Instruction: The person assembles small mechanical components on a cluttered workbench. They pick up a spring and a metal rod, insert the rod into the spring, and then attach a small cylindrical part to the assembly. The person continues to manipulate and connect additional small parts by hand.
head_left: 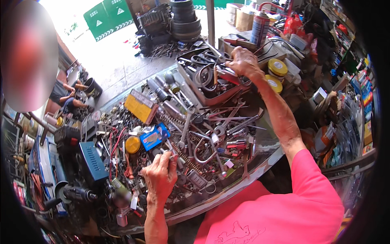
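Observation:
My left hand [159,175] is held over the cluttered workbench, fingers curled into a pinch. Something small and metallic shows at the fingertips, too small to name. Just beyond it lie a blue packet [154,137] and a round yellow-lidded tin [133,144]. My right arm stretches to the far right, where my right hand [244,63] bends its fingers down at a metal tool tray [193,86]. Pliers and other hand tools fill that tray, some with red handles [228,76] beside the fingers. What the right fingers grip is hidden.
Wrenches [187,127], springs, sockets and loose hardware cover the bench. A yellow box [140,106] lies near its far side. On the left stand a blue metal box [94,162] and a power drill [79,193]. A spray can [259,28] stands behind the tray. Another person [61,95] sits at left.

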`<state>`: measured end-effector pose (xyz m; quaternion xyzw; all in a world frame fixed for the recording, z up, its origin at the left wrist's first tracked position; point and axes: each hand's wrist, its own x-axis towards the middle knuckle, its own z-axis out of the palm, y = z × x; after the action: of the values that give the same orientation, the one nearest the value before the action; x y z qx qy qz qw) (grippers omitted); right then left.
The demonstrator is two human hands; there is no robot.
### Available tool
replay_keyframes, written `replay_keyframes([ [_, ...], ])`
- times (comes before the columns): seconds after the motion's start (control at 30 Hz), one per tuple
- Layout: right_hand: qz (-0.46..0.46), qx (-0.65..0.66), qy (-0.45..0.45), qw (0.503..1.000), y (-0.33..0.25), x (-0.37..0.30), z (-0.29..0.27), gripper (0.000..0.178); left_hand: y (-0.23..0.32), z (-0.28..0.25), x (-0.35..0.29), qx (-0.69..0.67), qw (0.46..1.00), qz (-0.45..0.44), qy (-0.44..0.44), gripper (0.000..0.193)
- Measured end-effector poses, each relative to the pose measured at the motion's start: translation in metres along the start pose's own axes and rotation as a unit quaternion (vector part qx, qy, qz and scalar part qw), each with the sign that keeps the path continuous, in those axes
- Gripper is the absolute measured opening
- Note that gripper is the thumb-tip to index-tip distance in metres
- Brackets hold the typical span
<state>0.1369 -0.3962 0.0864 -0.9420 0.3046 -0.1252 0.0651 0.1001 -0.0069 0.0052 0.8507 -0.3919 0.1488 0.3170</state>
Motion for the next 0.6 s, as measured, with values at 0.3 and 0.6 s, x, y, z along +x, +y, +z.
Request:
replay_keyframes([
  [0.3,-0.203,0.063,0.114,0.97,-0.029,-0.061,-0.014,0.023,0.0,0.0,-0.002,0.0,1.0,-0.018,-0.015,0.014],
  [0.6,-0.479,0.057,-0.144,0.864,-0.102,-0.137,0.037,0.014,0.001,-0.001,-0.001,-0.001,1.0,-0.017,-0.011,0.011],
])
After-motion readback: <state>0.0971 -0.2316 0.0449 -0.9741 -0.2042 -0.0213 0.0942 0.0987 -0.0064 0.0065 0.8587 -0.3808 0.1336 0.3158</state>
